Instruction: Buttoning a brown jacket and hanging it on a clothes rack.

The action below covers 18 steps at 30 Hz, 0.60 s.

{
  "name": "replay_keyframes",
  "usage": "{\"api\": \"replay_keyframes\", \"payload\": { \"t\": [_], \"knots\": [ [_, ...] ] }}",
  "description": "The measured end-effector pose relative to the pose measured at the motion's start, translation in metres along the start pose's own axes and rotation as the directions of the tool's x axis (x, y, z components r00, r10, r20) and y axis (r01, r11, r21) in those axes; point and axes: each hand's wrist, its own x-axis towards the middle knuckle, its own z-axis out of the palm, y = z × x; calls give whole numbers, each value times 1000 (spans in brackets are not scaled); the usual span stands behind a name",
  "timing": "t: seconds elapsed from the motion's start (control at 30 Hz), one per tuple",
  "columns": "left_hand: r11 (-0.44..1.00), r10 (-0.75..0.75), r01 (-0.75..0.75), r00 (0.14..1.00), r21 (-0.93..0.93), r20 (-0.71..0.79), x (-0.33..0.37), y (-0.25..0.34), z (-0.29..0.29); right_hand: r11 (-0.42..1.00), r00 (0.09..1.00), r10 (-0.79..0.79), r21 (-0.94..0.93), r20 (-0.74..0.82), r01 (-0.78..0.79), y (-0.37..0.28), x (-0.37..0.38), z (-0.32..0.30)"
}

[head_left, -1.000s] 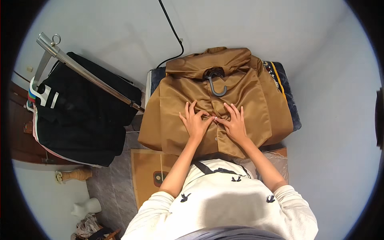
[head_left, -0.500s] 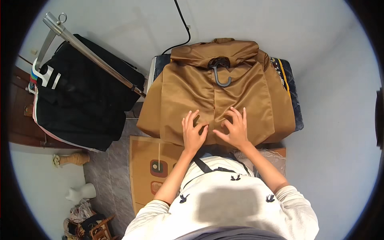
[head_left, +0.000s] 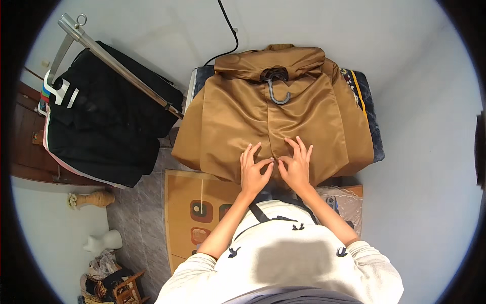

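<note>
A brown satin garment (head_left: 233,119) lies spread with its collar at the far end and a front opening down its middle. The grey hook of a hanger (head_left: 279,100) sticks out at the neck. Near the lower end of the opening, my left hand (head_left: 256,169) pinches one front edge between thumb and forefinger, its other fingers raised. Just to its right, my right hand (head_left: 296,166) pinches the facing edge in the same way. Both fingertips nearly meet. Whatever small fastening may lie between them is too small to make out.
The garment lies over a dark plush cloth (head_left: 375,137). On the left, black clothes (head_left: 111,116) hang by a metal rail (head_left: 121,68), with a white hanger (head_left: 61,92). A patterned brown board (head_left: 182,202) is below left. White walls stand behind and to the right.
My hands have come closer together at the garment's front opening. Their thumbs and forefingers, apart before on the right hand, now pinch the two edges side by side.
</note>
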Motion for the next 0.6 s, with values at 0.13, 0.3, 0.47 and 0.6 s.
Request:
{"api": "replay_keyframes", "payload": {
  "t": [0.13,0.3,0.47,0.6],
  "knots": [
    [986,-110,107,994,-131,-13,-4,8,10,991,996,84,105,22,-86,-2,0,-9],
    [959,-191,184,982,-215,-9,0,9,17,979,993,120,165,15,-121,-1,3,-14],
    [967,-167,159,986,-198,-24,14,10,6,996,996,70,59,-59,-67,7,11,-20],
    [968,-180,176,984,-178,-8,15,9,2,997,997,33,-61,-72,-37,4,15,-28]
  ]
}}
